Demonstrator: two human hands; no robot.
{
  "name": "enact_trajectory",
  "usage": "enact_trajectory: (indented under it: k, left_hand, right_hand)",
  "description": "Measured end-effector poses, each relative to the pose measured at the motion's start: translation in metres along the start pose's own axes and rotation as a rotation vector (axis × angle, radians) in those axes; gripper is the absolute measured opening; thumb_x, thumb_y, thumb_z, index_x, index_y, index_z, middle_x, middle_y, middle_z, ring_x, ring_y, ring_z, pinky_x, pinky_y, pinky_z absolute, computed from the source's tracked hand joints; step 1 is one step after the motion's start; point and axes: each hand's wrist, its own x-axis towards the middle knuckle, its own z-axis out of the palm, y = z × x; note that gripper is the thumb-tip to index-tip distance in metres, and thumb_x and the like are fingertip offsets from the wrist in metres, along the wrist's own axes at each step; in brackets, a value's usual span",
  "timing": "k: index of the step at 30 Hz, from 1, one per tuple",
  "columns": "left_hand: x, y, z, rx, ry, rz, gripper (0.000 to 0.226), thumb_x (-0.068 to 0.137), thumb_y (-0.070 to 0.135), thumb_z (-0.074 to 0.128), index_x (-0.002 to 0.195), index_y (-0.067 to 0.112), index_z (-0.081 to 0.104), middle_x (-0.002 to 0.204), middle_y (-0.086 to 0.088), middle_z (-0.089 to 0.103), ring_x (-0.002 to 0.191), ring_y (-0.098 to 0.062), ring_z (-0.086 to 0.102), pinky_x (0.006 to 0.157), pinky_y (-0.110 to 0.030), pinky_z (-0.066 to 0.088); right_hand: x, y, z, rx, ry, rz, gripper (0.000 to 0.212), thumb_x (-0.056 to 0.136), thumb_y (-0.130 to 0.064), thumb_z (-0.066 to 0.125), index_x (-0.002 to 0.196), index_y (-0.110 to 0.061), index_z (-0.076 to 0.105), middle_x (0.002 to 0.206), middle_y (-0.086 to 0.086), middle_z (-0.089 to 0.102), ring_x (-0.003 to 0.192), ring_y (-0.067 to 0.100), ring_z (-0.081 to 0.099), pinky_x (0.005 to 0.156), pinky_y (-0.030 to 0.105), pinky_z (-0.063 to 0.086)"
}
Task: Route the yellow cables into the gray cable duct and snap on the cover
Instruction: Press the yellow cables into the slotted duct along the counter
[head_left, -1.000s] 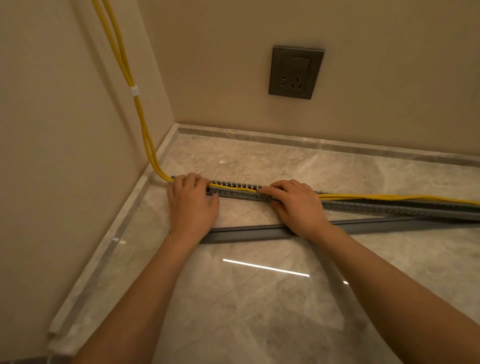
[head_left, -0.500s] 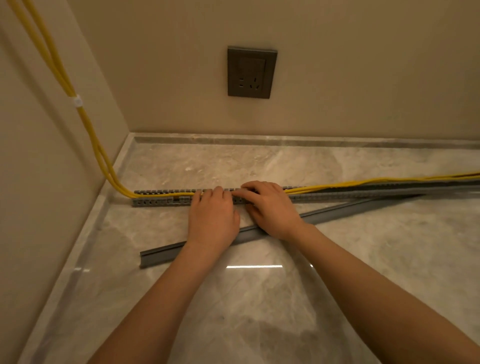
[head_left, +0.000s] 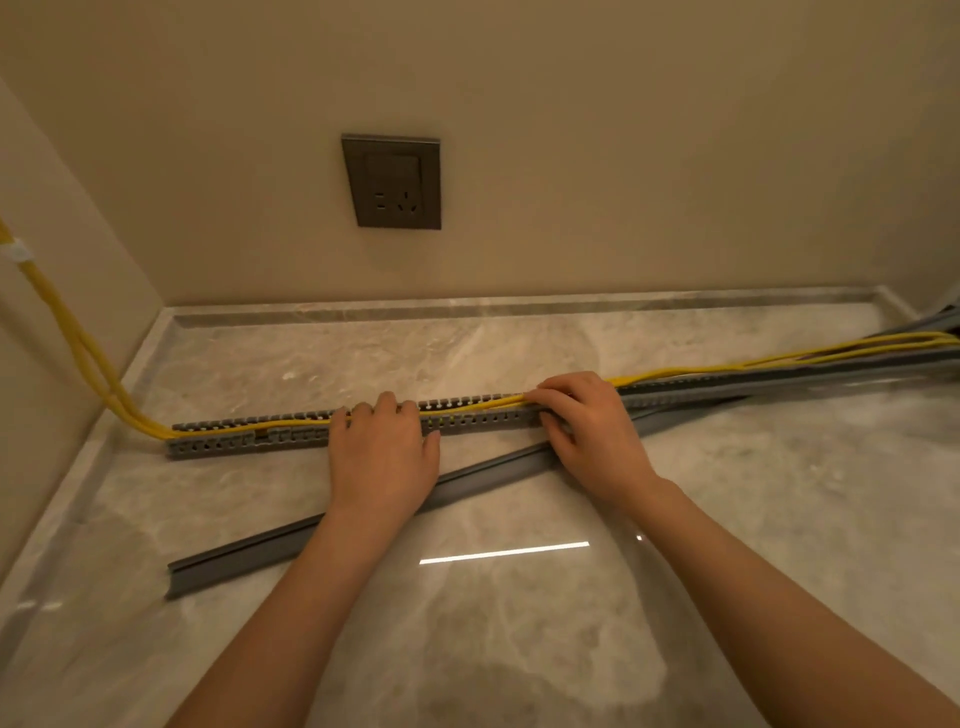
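A slotted gray cable duct (head_left: 483, 415) lies across the marble floor, running left to right. Yellow cables (head_left: 93, 364) come down the left wall, enter the duct's left end and lie inside it up to my hands. Right of my right hand the cables (head_left: 753, 361) rise out and run above the duct. My left hand (head_left: 382, 457) presses down on the duct and cables with its fingertips. My right hand (head_left: 587, 421) pinches the cables at the duct's top. The loose gray cover (head_left: 249, 551) lies diagonally on the floor, passing under both wrists.
A dark wall socket (head_left: 392, 182) sits on the back wall above the duct. A white tie (head_left: 18, 252) binds the cables on the left wall. A raised marble ledge (head_left: 519, 304) borders the floor at back and left. More gray strips (head_left: 935, 319) lie at the far right.
Both hands have slid rightward along the duct, leaving more cable seated at its left end. My hands have spread apart, and the view has panned right.
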Motion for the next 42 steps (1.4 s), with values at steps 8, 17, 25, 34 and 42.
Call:
enact_trajectory:
  k: [8,17,25,34,42]
  left_hand:
    - [0.0,0.061,0.009,-0.144,0.065,0.16,0.038,0.089,0.036,0.05,0.117,0.013,0.06,0.111,-0.004,0.062,0.103,-0.025,0.057,0.093,-0.036,0.04]
    - [0.005,0.077,0.021,-0.141,0.086,0.109,0.036,0.085,0.032,0.053,0.112,0.011,0.063,0.107,-0.006,0.064,0.1,-0.026,0.059,0.091,-0.039,0.044]
    - [0.002,0.089,0.018,-0.078,0.061,0.04,0.037,0.079,0.03,0.062,0.107,0.006,0.066,0.098,-0.01,0.066,0.093,-0.031,0.061,0.087,-0.041,0.046]
    - [0.006,0.127,0.012,-0.12,0.094,0.026,0.035,0.076,0.032,0.053,0.102,0.012,0.066,0.096,-0.006,0.066,0.091,-0.027,0.061,0.089,-0.043,0.046]
    - [0.013,0.164,0.013,-0.204,0.063,0.131,0.034,0.085,0.03,0.053,0.113,0.014,0.061,0.107,-0.004,0.061,0.103,-0.024,0.055,0.095,-0.036,0.037]
  right_hand:
    - [-0.004,0.024,-0.006,0.022,0.039,-0.03,0.021,0.085,-0.009,0.057,0.101,-0.011,0.07,0.092,0.006,0.063,0.087,0.024,0.055,0.075,0.035,0.045]
    - [0.005,0.017,-0.003,-0.01,-0.002,0.006,0.018,0.075,-0.01,0.056,0.08,-0.012,0.073,0.07,0.004,0.063,0.067,0.027,0.056,0.058,0.032,0.046]
    - [0.006,0.022,-0.01,-0.006,-0.091,0.009,0.025,0.064,-0.004,0.073,0.083,-0.019,0.074,0.073,0.0,0.066,0.066,0.024,0.06,0.051,0.025,0.044]
    - [0.003,0.042,-0.035,0.441,-0.218,0.066,0.027,0.083,0.001,0.058,0.106,-0.008,0.069,0.104,0.006,0.064,0.097,0.016,0.059,0.085,0.013,0.037]
    - [-0.012,0.057,-0.06,0.418,-0.216,0.15,0.027,0.085,-0.005,0.057,0.109,-0.013,0.067,0.105,0.003,0.066,0.099,0.014,0.058,0.087,0.02,0.041]
